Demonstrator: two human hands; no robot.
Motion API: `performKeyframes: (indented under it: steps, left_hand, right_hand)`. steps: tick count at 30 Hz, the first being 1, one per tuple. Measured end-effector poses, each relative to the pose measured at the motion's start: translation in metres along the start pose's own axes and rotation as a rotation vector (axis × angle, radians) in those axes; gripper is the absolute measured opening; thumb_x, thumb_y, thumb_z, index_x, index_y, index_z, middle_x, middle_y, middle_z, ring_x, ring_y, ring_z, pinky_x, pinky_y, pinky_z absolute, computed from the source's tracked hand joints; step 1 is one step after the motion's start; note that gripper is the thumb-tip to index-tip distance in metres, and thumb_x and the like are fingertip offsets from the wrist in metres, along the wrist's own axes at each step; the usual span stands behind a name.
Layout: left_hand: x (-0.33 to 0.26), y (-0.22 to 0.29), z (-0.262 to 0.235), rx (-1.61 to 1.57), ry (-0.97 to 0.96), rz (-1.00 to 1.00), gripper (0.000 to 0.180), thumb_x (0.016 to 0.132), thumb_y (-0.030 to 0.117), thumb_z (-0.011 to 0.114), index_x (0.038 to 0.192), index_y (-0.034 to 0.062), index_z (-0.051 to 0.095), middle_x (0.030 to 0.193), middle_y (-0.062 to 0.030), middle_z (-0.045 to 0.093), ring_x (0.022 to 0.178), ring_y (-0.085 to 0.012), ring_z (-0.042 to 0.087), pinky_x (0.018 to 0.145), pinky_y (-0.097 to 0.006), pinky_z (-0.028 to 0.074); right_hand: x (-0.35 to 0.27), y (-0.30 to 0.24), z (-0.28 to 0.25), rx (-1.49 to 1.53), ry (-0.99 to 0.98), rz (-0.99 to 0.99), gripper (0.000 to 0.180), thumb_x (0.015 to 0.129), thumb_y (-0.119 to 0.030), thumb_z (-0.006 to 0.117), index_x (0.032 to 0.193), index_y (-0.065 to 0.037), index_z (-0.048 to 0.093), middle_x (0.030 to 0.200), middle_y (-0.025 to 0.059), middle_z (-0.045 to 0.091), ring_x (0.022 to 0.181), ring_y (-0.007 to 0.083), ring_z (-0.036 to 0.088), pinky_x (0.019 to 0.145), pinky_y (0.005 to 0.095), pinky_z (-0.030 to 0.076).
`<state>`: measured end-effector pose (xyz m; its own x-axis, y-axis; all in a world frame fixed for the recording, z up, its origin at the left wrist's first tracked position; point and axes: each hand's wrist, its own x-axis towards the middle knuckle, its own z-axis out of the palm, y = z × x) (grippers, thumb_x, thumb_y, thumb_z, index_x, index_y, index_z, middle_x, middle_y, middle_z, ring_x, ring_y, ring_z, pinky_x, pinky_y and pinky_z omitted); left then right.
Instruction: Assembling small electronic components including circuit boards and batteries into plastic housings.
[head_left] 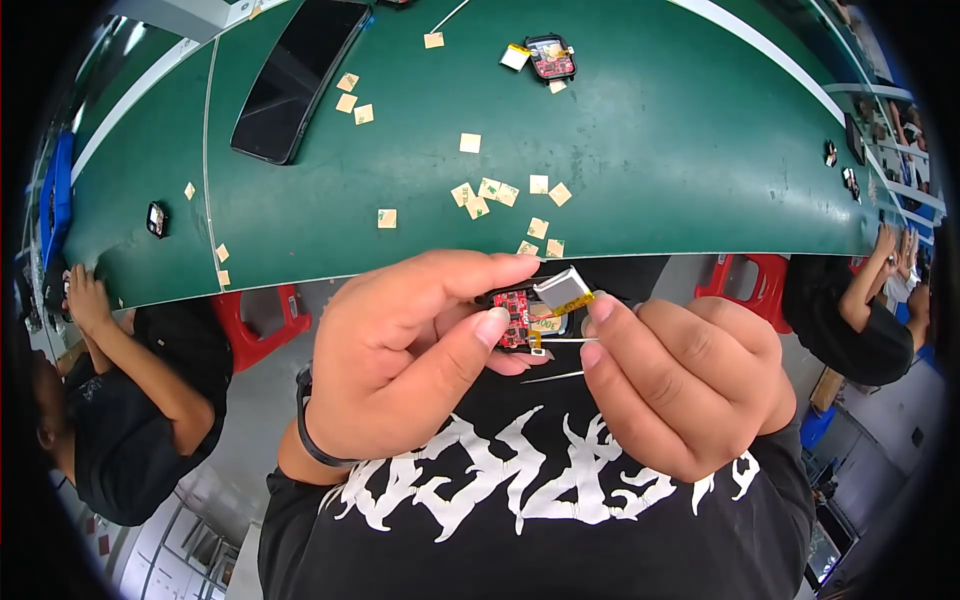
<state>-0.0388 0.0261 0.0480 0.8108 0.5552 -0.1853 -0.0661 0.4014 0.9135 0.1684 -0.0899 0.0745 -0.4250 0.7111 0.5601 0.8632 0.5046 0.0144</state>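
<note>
One red circuit board [515,317] is gripped by the left fingers [462,348] while the right fingers [628,328] pinch a silver battery [560,287].

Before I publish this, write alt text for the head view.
A person's left hand holds a small open device showing a red circuit board, while the right hand touches a tilted silver battery. Beyond them, a green table bears scattered tan squares and a black phone.

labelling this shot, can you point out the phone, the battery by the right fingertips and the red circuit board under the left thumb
Phone [300,82]: head view, middle of its dark screen
Battery [559,288]: head view, its silver face
Circuit board [515,318]: head view, its red surface
</note>
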Motion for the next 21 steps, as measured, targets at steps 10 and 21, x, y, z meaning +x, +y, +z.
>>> performKeyframes:
  steps: [10, 21]
  left_hand:
    - [0.0006, -0.0030, -0.0049, 0.060, -0.033, 0.022, 0.032, 0.100, 0.001, 0.056, 0.128, -0.0133, 0.057, 0.116, -0.0227, 0.067, 0.095, -0.0262, 0.073, 0.078, -0.033, 0.066]
    - [-0.0007, -0.0013, -0.0035, -0.035, 0.000, 0.000, 0.032, 0.101, 0.002, 0.055, 0.129, -0.0140, 0.056, 0.114, -0.0233, 0.068, 0.093, -0.0265, 0.074, 0.077, -0.031, 0.066]
  right_hand:
    - [-0.0008, 0.0003, 0.0032, 0.009, 0.000, -0.008, 0.011, 0.071, -0.008, 0.067, 0.078, 0.000, 0.067, 0.084, 0.0147, 0.072, 0.066, 0.0183, 0.060, 0.052, 0.0248, 0.037]
    - [0.0010, -0.0033, 0.0060, -0.069, 0.008, -0.008, 0.013, 0.069, -0.007, 0.069, 0.079, 0.001, 0.066, 0.083, 0.0161, 0.072, 0.066, 0.0177, 0.059, 0.050, 0.0245, 0.036]
